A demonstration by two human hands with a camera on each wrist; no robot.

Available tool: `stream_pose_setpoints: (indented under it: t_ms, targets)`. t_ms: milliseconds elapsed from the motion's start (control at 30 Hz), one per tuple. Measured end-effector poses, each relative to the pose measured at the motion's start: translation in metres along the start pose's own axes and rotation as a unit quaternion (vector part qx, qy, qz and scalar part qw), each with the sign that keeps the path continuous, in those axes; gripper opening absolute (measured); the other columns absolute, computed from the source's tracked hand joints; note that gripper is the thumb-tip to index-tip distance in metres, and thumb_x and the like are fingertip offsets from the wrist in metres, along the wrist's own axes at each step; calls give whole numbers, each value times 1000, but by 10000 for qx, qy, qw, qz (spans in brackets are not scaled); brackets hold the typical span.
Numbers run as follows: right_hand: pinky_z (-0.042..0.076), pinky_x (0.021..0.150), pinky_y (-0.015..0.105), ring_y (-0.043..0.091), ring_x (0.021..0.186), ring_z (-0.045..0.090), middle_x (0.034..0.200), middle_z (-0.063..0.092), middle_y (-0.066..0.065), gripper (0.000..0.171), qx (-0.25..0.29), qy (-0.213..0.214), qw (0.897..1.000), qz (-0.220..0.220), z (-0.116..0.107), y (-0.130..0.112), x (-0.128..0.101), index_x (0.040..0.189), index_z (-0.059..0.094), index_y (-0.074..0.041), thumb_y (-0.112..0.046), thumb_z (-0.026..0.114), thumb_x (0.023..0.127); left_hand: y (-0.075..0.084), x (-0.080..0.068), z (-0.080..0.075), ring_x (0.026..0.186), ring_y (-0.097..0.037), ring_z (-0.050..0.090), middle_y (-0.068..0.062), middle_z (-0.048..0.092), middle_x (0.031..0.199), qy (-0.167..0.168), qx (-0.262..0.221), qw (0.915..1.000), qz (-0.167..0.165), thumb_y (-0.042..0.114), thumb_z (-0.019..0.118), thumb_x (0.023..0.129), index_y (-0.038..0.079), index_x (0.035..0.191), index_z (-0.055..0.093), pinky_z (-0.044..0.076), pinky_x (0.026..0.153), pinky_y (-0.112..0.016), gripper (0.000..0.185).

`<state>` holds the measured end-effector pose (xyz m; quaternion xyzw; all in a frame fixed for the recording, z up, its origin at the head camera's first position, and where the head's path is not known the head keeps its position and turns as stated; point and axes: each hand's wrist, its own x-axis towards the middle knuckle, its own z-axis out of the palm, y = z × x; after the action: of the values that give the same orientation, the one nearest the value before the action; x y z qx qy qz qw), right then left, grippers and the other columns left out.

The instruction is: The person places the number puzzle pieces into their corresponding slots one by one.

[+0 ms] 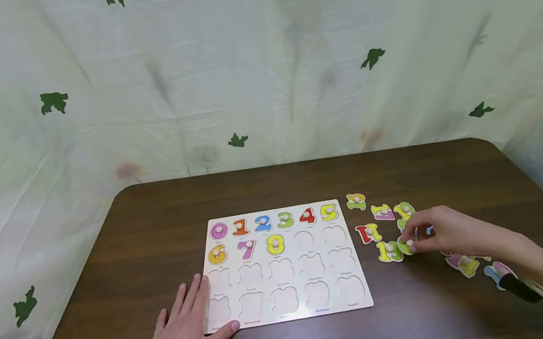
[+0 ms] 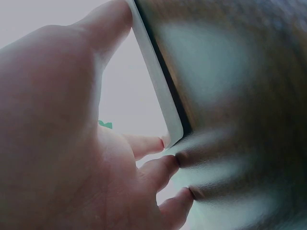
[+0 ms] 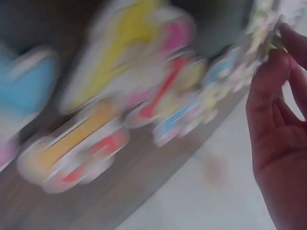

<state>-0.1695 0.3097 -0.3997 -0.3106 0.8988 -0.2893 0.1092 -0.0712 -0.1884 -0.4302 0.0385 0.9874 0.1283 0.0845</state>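
A white number puzzle board [image 1: 329, 300] lies mid-table, with pieces 0 to 8 seated in its top two rows and several cut-outs bare below. My left hand [image 1: 196, 319] lies flat at the board's near left corner, fingers straight, thumb along the front edge. In the left wrist view the left hand [image 2: 72, 120] touches the board's edge [image 2: 158, 91] with the thumb. My right hand [image 1: 417, 239] reaches among the loose pieces to the right and pinches the knob of a green number piece [image 1: 406, 246]. The right wrist view is blurred; the right hand [image 3: 278, 96] shows at its right edge.
Several loose number pieces lie right of the board: a red 11 [image 1: 368, 233], a yellow 13 [image 1: 389, 251], and others [image 1: 383, 212] [image 1: 464, 265]. The brown table [image 1: 154, 226] ends close behind the pieces. A pale leaf-print curtain [image 1: 257, 67] hangs around it.
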Motion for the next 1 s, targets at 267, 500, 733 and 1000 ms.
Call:
stream_pose_setpoints:
  t_ms: [267,500,733,1000]
  targets:
    - [51,59,27,11,69,59,80,64,-9,14,737,595,9955,-6,25,-37,60,90,69,-25,-18,79,85,1,-1,-1,145,-43,17,-17,21,161,-17,-77,10000,-31,85,49,76,4,155,26,18,103,-74,115]
    - [47,53,26,14,63,57,74,63,-8,13,834,497,9951,166,48,-60,113,85,69,-24,-17,80,83,3,0,-2,146,-42,16,-15,20,161,-42,-142,9999,-38,84,51,76,6,156,26,16,105,-73,114]
    - [44,56,26,10,64,55,70,61,-11,12,391,396,9985,10,68,-69,147,81,70,-22,-19,81,81,4,1,-2,146,-43,15,-17,20,161,-138,-64,9998,-123,84,52,76,6,156,25,15,105,-74,115]
    - [47,47,27,12,51,54,71,61,-6,9,597,59,9980,216,77,-78,155,89,72,-17,-13,78,84,1,-2,-2,145,-42,17,-17,21,161,-102,-2,9999,-129,85,49,76,5,156,26,17,104,-74,116]
